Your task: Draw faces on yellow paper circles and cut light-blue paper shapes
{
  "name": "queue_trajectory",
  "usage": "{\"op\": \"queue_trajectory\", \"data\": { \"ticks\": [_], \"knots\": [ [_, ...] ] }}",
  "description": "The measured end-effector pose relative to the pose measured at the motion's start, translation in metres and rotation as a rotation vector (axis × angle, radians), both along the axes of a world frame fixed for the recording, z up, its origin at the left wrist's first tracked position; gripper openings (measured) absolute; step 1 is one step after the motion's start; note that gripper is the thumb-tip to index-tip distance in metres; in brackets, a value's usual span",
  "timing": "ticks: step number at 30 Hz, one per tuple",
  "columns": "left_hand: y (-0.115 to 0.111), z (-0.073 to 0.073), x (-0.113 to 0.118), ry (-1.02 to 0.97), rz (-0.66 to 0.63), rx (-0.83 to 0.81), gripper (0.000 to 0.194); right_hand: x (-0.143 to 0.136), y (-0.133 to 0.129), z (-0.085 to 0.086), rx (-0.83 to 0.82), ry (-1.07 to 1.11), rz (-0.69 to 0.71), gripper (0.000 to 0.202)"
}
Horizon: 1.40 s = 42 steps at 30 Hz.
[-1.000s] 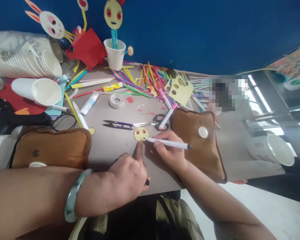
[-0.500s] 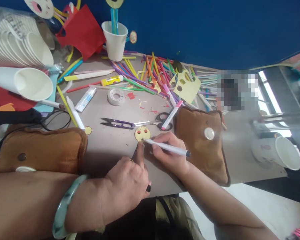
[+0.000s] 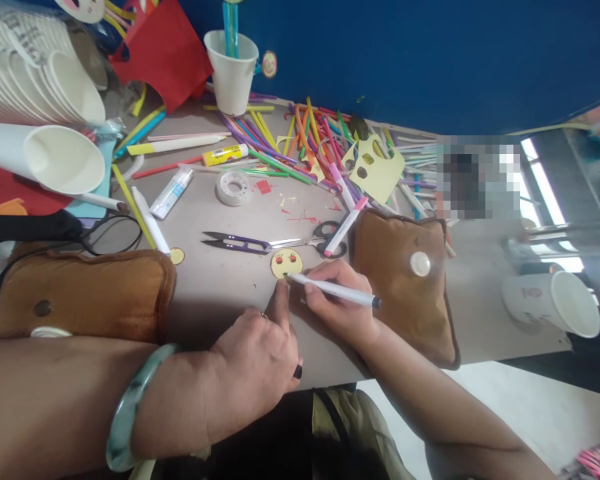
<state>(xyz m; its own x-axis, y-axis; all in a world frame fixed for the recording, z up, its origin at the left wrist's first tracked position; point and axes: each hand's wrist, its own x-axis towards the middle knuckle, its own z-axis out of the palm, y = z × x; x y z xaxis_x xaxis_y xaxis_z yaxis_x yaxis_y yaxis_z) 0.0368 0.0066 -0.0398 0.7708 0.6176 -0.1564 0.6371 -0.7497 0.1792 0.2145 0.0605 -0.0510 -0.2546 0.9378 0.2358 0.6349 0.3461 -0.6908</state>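
A small round yellow paper face (image 3: 286, 264) with drawn eyes and red marks lies flat on the table. My left hand (image 3: 260, 363) presses its lower edge with a stretched index finger. The other fingers are curled, and a small black piece that looks like a marker cap (image 3: 298, 372) sticks out between them. In a writing grip, my right hand (image 3: 343, 303) is closed on a white marker (image 3: 337, 289) with a dark end. The marker's tip touches the face below the eyes. Just beyond lie purple thread snips (image 3: 235, 242) and scissors (image 3: 330, 239).
Brown plush pouches (image 3: 403, 287) lie on both sides of my hands. Glue sticks, a tape roll (image 3: 233, 189), pink markers (image 3: 346, 227) and many colourful pipe cleaners (image 3: 300, 143) spread behind. Paper cups (image 3: 231, 73) stand at the back, left and right. A blue partition (image 3: 380, 60) rises behind.
The view has shifted slightly. The marker tip stays at the lower part of the face, and both hands keep nearly the same pose.
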Motion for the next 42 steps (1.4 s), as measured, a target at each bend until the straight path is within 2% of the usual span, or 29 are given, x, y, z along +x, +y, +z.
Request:
{"op": "queue_trajectory", "data": {
  "ticks": [17, 35, 42],
  "knots": [
    [-0.0023, 0.0042, 0.0002, -0.032, 0.058, 0.133, 0.036, -0.0006, 0.0018, 0.001, 0.038, -0.006, 0.019, 0.005],
    [-0.0021, 0.0026, -0.0003, 0.02, 0.056, 0.04, 0.047, 0.0005, 0.0016, 0.0005, 0.091, -0.002, 0.002, 0.007],
    [-0.0032, 0.0035, 0.0003, 0.006, 0.045, 0.089, 0.046, -0.0006, 0.0012, 0.0017, 0.053, -0.022, 0.01, 0.006]
  ]
}}
